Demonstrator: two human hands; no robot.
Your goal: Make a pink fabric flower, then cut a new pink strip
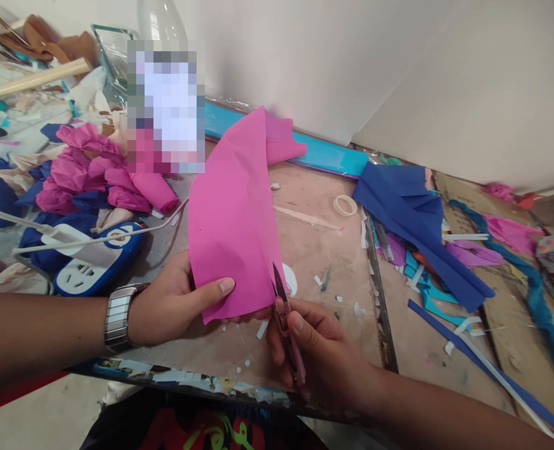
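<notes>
A wide pink sheet point(232, 212), paper or thin cloth, stretches from the near edge of the table toward the blue strip at the back. My left hand point(183, 300) grips its near left corner, thumb on top and fingers underneath. In my right hand point(318, 344) is a pair of small thread snips point(286, 331), their blades pointing away from me and slightly apart. The blades are at the sheet's near right edge; whether they have cut into it I cannot tell. A roll of tape point(345, 205) lies to the right of the sheet.
On the left sit a blue and white power strip point(101, 259) with a cable, and a heap of crumpled pink pieces point(84, 165). Folded dark blue material point(403, 200) and scraps lie right. A light blue strip point(333, 159) runs along the wall.
</notes>
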